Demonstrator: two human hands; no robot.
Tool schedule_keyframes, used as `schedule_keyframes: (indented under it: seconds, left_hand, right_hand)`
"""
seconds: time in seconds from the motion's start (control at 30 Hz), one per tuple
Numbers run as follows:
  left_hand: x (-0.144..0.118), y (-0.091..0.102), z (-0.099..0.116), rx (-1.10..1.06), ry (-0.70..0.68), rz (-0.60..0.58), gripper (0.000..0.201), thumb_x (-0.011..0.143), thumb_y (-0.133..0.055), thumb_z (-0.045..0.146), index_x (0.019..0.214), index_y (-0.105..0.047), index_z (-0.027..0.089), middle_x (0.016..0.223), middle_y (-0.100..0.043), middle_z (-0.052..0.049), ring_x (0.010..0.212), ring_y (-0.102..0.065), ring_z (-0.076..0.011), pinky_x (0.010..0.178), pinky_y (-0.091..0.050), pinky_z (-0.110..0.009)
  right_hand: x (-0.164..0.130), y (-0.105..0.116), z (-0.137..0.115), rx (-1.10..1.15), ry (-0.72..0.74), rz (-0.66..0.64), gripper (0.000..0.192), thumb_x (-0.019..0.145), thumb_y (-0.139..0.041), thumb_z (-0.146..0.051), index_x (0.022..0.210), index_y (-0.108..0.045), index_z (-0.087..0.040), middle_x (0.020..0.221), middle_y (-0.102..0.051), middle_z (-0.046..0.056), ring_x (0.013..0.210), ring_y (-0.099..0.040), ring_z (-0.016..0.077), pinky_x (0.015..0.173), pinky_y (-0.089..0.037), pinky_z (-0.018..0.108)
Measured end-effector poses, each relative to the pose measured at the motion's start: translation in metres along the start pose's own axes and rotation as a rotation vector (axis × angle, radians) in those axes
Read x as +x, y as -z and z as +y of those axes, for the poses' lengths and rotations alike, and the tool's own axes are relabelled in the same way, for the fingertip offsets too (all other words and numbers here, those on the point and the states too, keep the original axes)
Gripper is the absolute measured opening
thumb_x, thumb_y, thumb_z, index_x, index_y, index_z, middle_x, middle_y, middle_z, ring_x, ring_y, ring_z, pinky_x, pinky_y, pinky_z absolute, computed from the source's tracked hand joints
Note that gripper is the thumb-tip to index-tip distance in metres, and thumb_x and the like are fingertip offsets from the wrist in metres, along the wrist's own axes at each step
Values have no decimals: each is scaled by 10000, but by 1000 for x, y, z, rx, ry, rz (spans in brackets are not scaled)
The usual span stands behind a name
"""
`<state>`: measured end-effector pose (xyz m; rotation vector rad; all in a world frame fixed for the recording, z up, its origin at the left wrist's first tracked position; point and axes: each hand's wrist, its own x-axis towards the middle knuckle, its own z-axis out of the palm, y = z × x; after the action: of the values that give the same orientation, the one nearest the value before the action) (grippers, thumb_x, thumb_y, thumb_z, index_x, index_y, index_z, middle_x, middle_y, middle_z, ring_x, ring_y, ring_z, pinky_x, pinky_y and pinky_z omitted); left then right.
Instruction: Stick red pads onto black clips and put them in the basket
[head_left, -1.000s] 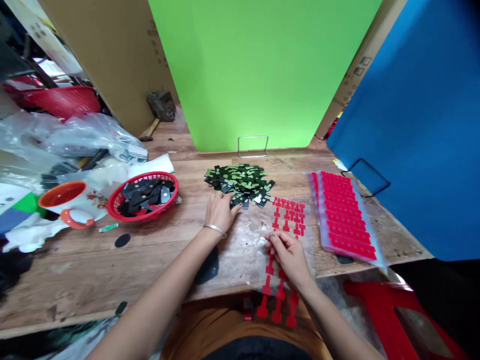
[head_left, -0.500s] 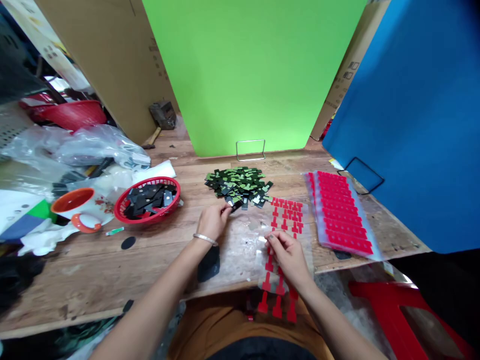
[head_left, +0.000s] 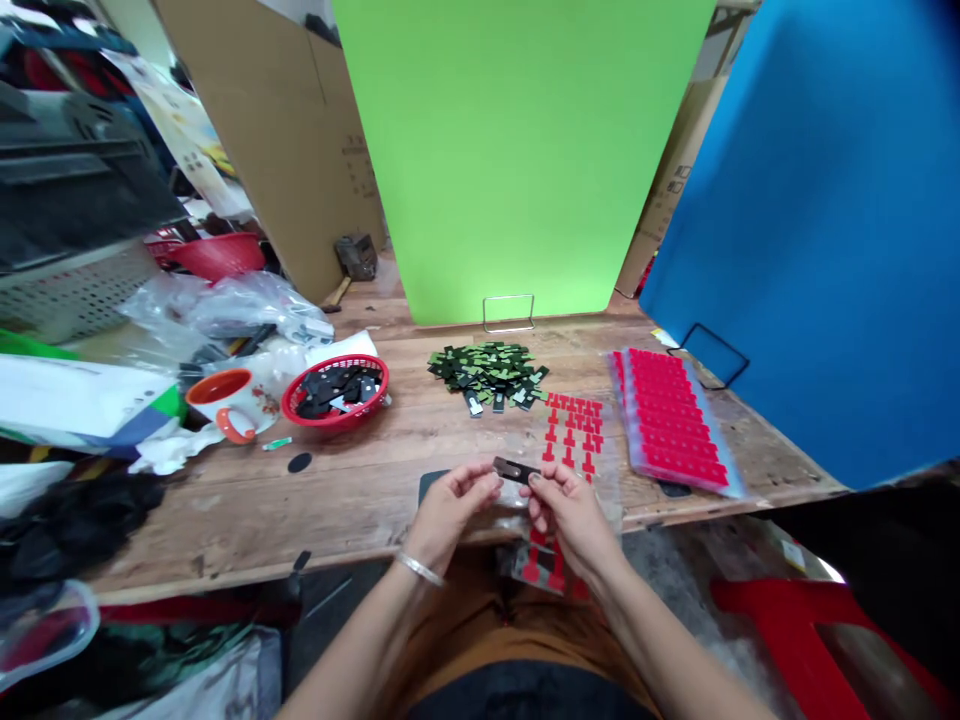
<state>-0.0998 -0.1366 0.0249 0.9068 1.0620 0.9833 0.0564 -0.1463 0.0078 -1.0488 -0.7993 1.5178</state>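
Note:
Between my two hands is a small flat dark plate (head_left: 516, 470) with a hole in it. My left hand (head_left: 448, 508), with a bracelet at the wrist, pinches the plate's left end. Thumb and fingers of my right hand (head_left: 576, 515) close on its right end. Under my right hand a clear sheet of red T-shaped pieces (head_left: 570, 422) reaches over the table's front edge, partly covered by the hand. Beyond my hands lies a heap of black-and-green plates (head_left: 487, 368).
A red basket (head_left: 330, 422) of dark plates stands left, beside an orange-and-white mug (head_left: 253, 400). Stacked red sheets (head_left: 671, 415) lie right. A green board (head_left: 517, 160) and blue board (head_left: 795, 250) rise behind. A red stool (head_left: 795, 640) is below right.
My left hand has come back from the heap toward me with a dark plate. My right hand now grips that plate too. The view has shifted left.

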Motion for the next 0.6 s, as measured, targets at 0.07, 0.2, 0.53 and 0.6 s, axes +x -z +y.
schedule_keyframes:
  seconds: [0.07, 0.2, 0.53, 0.6]
  left_hand:
    - [-9, -7, -10, -109, 26, -10, 298, 643, -709, 317, 869, -650, 132, 837, -662, -61, 729, -589, -129, 716, -432, -239]
    - [-21, -20, -20, -198, 16, -4, 242, 679, -677, 348, 708, -614, 116, 639, -606, -16, 579, -549, -97, 612, -433, -224]
    - [-33, 9, -6, -64, 28, 41, 327, 651, -674, 400, 804, -523, 154, 700, -614, -3, 628, -603, -130, 654, -506, -279]
    - [-36, 24, -3, -11, 20, 90, 337, 639, -682, 401, 814, -534, 155, 664, -598, 13, 585, -588, -119, 625, -507, -262]
  right_hand:
    - [-9, -4, 3, 71, -46, -41, 281, 672, -683, -376, 755, -516, -165, 633, -626, 3, 392, -464, 58, 357, -333, 158]
    - [-25, -11, 7, 119, -85, -106, 275, 666, -688, -368, 741, -526, -158, 628, -618, 8, 435, -512, 77, 380, -371, 164]
    - [-40, 9, 8, -660, 367, -45, 131, 799, -518, -290, 815, -600, -189, 721, -607, 10, 634, -541, 131, 570, -421, 229]
    - [-31, 22, 1, -853, 496, 27, 115, 796, -502, -241, 817, -607, -198, 747, -611, 19, 695, -553, 152, 641, -421, 250]
